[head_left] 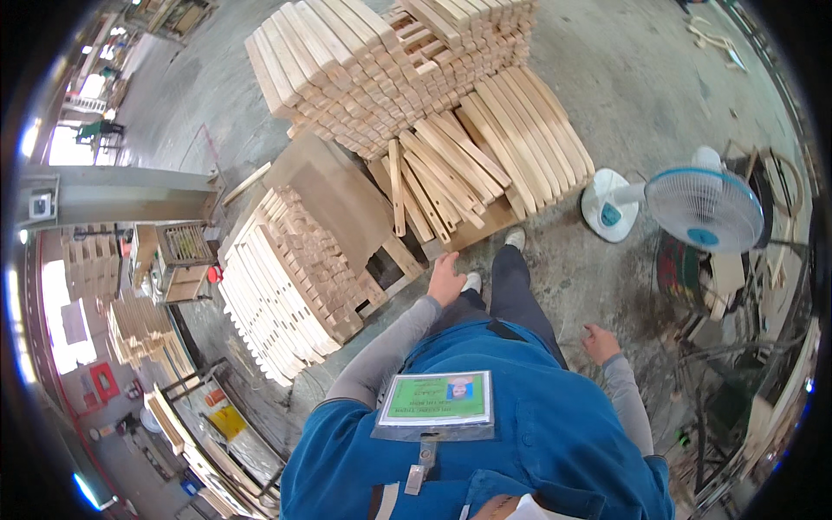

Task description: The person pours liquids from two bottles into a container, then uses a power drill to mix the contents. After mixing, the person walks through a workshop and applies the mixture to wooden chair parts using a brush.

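My left hand (446, 279) hangs in front of me, empty, with its fingers loosely apart. It is nearest to a pallet of loose wooden slats (444, 178), some with slots near their ends, but appears apart from them. My right hand (601, 345) is held out at my right side over the floor, empty too, its fingers loosely apart and partly bent. Left of the loose slats is a neat stack of slotted wooden pieces (282, 290), beside a bare brown board (321, 186).
A tall stack of wooden bars (338, 69) stands ahead, with curved slats (529, 130) at its right. A standing fan (704, 208) is at the right, near scrap wood (728, 282). A grey post (130, 192) and a cart (234, 425) are on the left.
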### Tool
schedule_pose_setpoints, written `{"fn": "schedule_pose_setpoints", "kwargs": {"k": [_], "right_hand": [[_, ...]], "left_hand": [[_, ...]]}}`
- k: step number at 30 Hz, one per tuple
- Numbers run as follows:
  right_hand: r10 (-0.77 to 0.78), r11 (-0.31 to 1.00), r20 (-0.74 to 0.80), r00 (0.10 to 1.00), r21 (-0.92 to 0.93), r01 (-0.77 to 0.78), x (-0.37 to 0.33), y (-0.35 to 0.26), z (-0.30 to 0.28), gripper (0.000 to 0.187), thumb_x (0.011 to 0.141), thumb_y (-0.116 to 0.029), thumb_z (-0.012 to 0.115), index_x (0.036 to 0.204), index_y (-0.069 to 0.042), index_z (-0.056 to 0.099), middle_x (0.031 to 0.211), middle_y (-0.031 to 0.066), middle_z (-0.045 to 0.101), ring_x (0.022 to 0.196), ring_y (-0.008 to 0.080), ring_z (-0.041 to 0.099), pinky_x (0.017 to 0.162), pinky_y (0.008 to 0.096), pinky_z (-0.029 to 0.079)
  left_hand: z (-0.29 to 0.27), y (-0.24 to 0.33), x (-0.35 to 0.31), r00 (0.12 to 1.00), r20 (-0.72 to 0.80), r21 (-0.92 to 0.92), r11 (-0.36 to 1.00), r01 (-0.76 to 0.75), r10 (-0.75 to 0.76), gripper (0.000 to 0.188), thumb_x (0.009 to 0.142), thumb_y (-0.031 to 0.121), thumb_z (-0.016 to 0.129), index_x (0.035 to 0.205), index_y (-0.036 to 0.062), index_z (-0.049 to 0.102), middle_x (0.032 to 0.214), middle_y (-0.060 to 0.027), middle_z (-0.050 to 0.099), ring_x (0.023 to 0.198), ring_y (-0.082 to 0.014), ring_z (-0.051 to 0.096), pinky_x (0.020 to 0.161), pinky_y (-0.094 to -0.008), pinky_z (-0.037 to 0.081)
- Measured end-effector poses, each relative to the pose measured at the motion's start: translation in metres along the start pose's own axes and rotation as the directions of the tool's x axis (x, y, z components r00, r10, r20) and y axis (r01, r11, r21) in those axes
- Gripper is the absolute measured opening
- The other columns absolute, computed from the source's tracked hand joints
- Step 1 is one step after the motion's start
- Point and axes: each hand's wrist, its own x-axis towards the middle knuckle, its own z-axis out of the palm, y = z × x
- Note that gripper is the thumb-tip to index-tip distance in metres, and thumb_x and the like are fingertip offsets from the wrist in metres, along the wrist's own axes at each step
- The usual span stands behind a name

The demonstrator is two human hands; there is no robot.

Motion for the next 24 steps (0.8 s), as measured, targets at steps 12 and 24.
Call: {"fn": "schedule_pose_setpoints", "kwargs": {"k": [12, 24], "right_hand": [[-0.302, 0.943, 0.116, 0.946, -0.106, 0.315, 0.219, -0.042, -0.152, 0.038, 0.076, -0.019, 0.055, 0.11, -0.002, 0.051, 0.084, 0.018, 0.06, 0.079, 0.0314, 0.058, 0.071, 0.038, 0.045], [-0.256, 0.962, 0.107, 0.961, -0.072, 0.264, 0.353, -0.05, -0.164, 0.032, 0.071, -0.016, 0.056, 0.099, 0.0, 0.057, 0.085, 0.0155, 0.061, 0.076, 0.0251, 0.059, 0.069, 0.0342, 0.046]], "left_hand": [[-0.025, 0.049, 0.067, 0.915, -0.279, -0.078, 0.956, 0.282, -0.292, 0.05, 0.07, 0.012, 0.055, 0.117, 0.0001, 0.045, 0.112, -0.0193, 0.048, 0.086, -0.0246, 0.056, 0.078, -0.0319, 0.045], [-0.013, -0.01, 0.001, 0.656, -0.35, -0.114, 0.725, 0.679, -0.669, 0.046, 0.07, 0.022, 0.057, 0.111, 0.0013, 0.052, 0.104, -0.0179, 0.056, 0.098, -0.0299, 0.053, 0.084, -0.0353, 0.042]]}}
